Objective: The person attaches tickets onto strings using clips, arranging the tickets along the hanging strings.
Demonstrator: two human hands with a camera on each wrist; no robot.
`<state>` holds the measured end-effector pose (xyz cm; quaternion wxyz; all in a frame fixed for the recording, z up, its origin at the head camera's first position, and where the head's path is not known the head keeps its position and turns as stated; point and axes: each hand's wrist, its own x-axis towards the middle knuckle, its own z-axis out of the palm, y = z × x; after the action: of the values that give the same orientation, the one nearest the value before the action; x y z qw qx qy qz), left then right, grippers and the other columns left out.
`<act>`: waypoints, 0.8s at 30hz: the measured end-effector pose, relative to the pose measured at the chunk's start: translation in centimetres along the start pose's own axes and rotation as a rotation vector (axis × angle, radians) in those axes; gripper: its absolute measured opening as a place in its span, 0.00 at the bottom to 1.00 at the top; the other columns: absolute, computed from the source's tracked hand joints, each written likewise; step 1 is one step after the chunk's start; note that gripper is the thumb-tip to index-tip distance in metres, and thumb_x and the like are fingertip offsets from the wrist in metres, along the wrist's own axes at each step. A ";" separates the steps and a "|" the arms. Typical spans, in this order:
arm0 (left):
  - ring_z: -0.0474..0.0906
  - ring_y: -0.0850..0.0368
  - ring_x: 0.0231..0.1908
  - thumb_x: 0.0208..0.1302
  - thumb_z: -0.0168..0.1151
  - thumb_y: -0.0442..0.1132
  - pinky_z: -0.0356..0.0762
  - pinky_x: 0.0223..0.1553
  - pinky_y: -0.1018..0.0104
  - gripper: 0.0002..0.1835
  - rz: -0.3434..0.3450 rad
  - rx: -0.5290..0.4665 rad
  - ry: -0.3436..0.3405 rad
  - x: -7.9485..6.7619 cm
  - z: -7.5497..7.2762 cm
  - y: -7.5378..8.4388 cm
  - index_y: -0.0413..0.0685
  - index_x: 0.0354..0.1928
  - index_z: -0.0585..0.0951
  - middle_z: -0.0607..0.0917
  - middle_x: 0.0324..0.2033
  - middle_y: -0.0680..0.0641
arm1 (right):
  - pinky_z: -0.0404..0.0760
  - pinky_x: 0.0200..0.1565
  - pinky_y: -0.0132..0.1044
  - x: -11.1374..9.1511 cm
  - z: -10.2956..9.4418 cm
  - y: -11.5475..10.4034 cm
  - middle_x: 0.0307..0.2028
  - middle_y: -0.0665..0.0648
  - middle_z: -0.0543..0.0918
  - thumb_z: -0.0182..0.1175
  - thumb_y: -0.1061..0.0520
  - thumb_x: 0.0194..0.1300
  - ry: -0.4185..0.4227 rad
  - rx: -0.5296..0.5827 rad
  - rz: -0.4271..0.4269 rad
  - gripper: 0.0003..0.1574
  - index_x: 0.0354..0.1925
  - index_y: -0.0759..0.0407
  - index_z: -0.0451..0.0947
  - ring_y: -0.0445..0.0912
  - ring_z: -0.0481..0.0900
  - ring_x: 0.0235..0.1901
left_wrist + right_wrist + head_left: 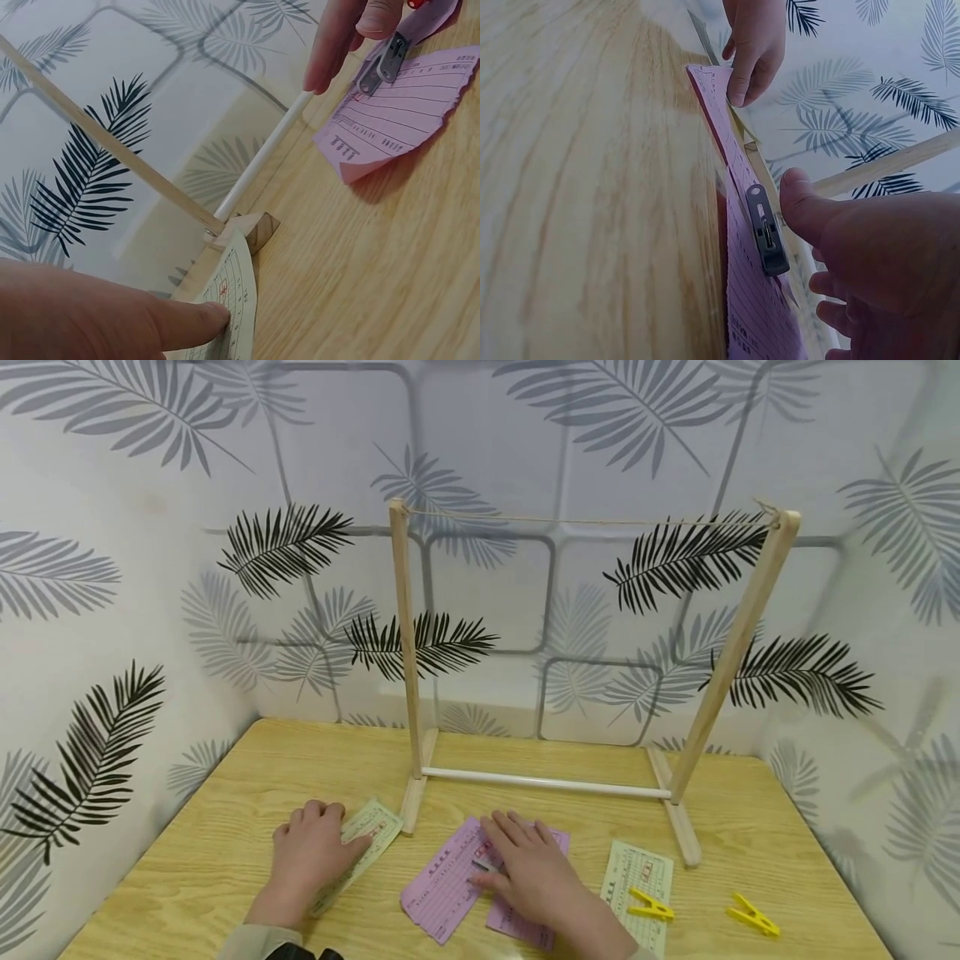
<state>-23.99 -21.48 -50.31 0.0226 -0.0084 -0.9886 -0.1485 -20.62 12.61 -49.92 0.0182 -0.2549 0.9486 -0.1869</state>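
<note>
My left hand (311,856) is at the left with a pale green printed slip (384,827), its thumb across the paper and the other fingers curled at the slip's far left edge. In the left wrist view the thumb pinches the green slip (236,307), which bends upward. My right hand (532,868) rests with spread, relaxed fingers over two purple printed slips, the left one (442,893) and the right one (517,922). A grey clothespin (767,232) lies on the purple paper beside the right thumb, not gripped.
A wooden stand (406,643) with a string (555,519) across its top and a white rod (547,782) below stands behind the hands. Another green slip (626,872) lies at the right under a yellow clothespin (651,904). A second yellow clothespin (752,914) is farther right.
</note>
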 end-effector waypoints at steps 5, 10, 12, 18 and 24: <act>0.73 0.25 0.63 0.70 0.73 0.64 0.69 0.59 0.18 0.40 -0.003 0.004 -0.047 0.0 -0.7 -0.2 0.34 0.65 0.82 0.78 0.63 0.27 | 0.55 0.79 0.70 0.0 0.1 0.2 0.83 0.66 0.65 0.61 0.32 0.80 0.000 -0.001 -0.007 0.52 0.85 0.61 0.63 0.65 0.59 0.82; 0.76 0.25 0.60 0.67 0.76 0.63 0.68 0.57 0.17 0.40 0.007 0.023 -0.089 0.1 -1.7 -0.3 0.33 0.62 0.82 0.81 0.58 0.28 | 0.55 0.79 0.70 0.2 0.6 0.3 0.83 0.64 0.64 0.59 0.31 0.81 -0.015 -0.001 -0.018 0.51 0.85 0.59 0.64 0.64 0.59 0.82; 0.77 0.25 0.58 0.66 0.77 0.63 0.68 0.57 0.17 0.40 0.007 0.027 -0.101 0.2 -1.9 -0.4 0.33 0.61 0.82 0.83 0.56 0.29 | 0.55 0.79 0.70 0.3 0.7 0.3 0.83 0.64 0.65 0.58 0.31 0.81 -0.019 0.005 -0.021 0.50 0.85 0.59 0.64 0.64 0.60 0.82; 0.79 0.25 0.55 0.64 0.79 0.63 0.68 0.58 0.17 0.40 -0.015 0.005 -0.125 0.5 -2.0 -0.8 0.33 0.58 0.82 0.85 0.51 0.33 | 0.56 0.78 0.70 0.2 0.6 0.3 0.82 0.65 0.66 0.58 0.31 0.81 -0.028 0.028 -0.022 0.50 0.85 0.59 0.64 0.65 0.61 0.82; 0.81 0.28 0.54 0.62 0.80 0.66 0.71 0.56 0.19 0.42 -0.016 -0.057 -0.130 1.2 -1.4 -1.6 0.34 0.58 0.82 0.85 0.50 0.37 | 0.56 0.78 0.69 0.1 0.3 0.2 0.82 0.64 0.66 0.61 0.31 0.79 -0.031 0.029 -0.017 0.52 0.84 0.59 0.64 0.64 0.61 0.82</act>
<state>-25.17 -23.39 -49.35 -0.0429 -0.0108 -0.9835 -0.1757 -20.80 12.59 -50.31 0.0350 -0.2655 0.9432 -0.1967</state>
